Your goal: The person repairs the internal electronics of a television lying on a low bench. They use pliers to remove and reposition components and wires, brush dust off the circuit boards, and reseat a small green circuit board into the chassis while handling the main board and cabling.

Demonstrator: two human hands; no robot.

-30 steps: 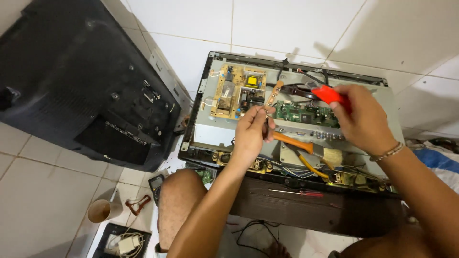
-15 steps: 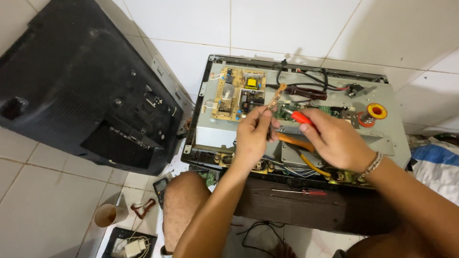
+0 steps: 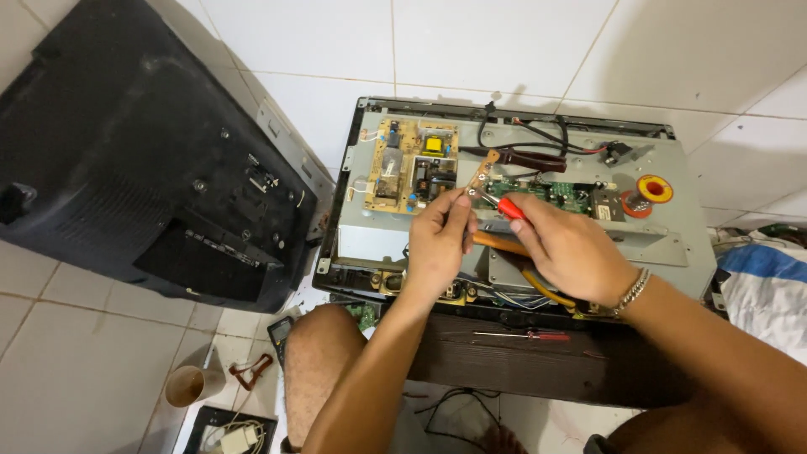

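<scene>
My left hand (image 3: pixel 439 240) pinches a small narrow brown circuit strip (image 3: pixel 481 172) above an opened flat-screen chassis (image 3: pixel 382 235). My right hand (image 3: pixel 565 248) grips a red-handled tool (image 3: pixel 509 208) whose tip meets the strip near my left fingertips. Both hands hover over the middle of the metal back plate, between a tan power board (image 3: pixel 412 164) and a green main board (image 3: pixel 555 195).
The removed black back cover (image 3: pixel 126 160) lies on the white tiles at left. A solder spool (image 3: pixel 649 192), dark-handled pliers (image 3: pixel 525 158) and an orange-handled tool (image 3: pixel 498 244) rest on the chassis. A small red screwdriver (image 3: pixel 525 335) lies below; a cup (image 3: pixel 192 385) stands near my knee.
My right hand has swung the red-handled tool leftward from the chassis's right side to the strip in my left hand, uncovering the solder spool. My left hand stayed about where it was.
</scene>
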